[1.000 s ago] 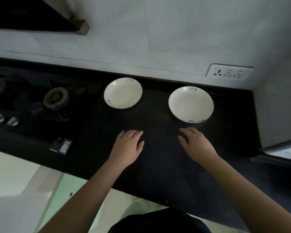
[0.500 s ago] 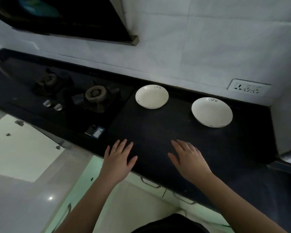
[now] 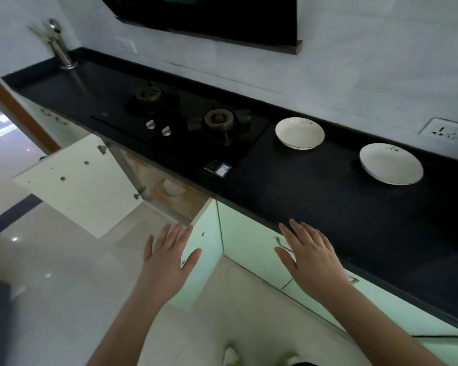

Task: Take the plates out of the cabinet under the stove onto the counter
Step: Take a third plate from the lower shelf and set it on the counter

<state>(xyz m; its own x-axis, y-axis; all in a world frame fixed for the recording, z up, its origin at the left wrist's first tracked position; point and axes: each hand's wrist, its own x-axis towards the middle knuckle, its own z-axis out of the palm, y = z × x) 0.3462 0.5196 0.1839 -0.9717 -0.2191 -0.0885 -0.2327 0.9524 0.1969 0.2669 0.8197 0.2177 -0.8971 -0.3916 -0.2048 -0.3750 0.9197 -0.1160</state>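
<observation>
Two white plates rest on the black counter (image 3: 315,186) right of the stove (image 3: 185,120): one plate (image 3: 299,133) beside the burner, the other plate (image 3: 391,164) further right. Under the stove the cabinet (image 3: 167,180) stands open, and a white dish (image 3: 173,188) shows inside it. My left hand (image 3: 169,256) hovers open with spread fingers in front of the cabinet's right door. My right hand (image 3: 311,256) is open too, held over the counter's front edge. Neither hand holds anything.
The left cabinet door (image 3: 82,186) swings out over the pale floor. A chimney hood (image 3: 209,17) hangs above the stove. A steel utensil stand (image 3: 60,46) is at the far left, a wall socket (image 3: 448,133) at the right. Pale green drawers (image 3: 251,247) run under the counter.
Both hands have drawn back from the counter top to its front edge and below. The view has pulled back and swung left, showing the open cabinet under the stove.
</observation>
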